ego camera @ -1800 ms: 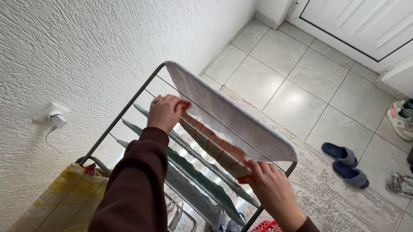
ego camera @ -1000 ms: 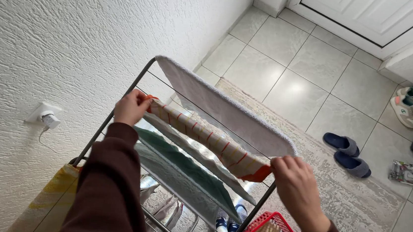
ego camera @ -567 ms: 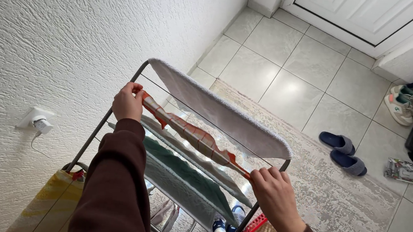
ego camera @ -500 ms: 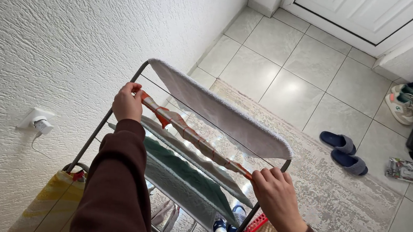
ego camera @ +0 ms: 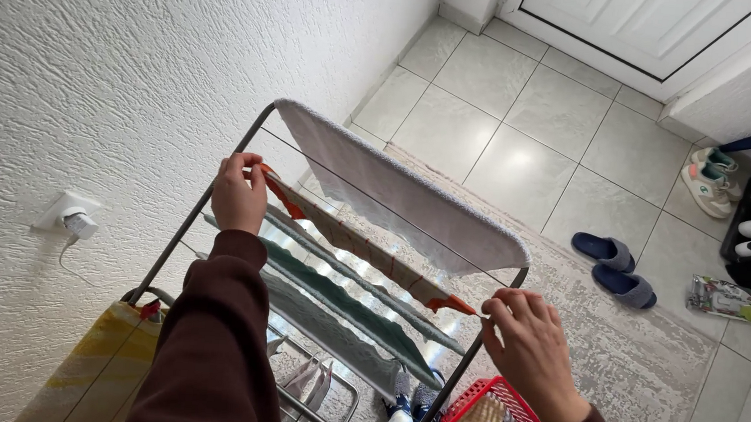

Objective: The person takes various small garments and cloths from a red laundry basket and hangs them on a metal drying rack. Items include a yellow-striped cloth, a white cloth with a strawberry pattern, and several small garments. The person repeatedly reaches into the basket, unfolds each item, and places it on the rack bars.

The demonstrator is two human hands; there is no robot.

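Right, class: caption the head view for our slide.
Both hands, left hand and right hand, stretch a striped cloth along the drying rack.

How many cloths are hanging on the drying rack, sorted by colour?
White towel: 1
Orange-striped cloth, held by left hand and right hand: 1
Green cloths: 2
Total on the drying rack: 4

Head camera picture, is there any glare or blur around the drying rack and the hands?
Head view: sharp, evenly daylit; bright reflections glint on the floor between the drying rack rails and on a tile near the door; left hand, right hand and striped cloth unblurred; edges bend slightly.
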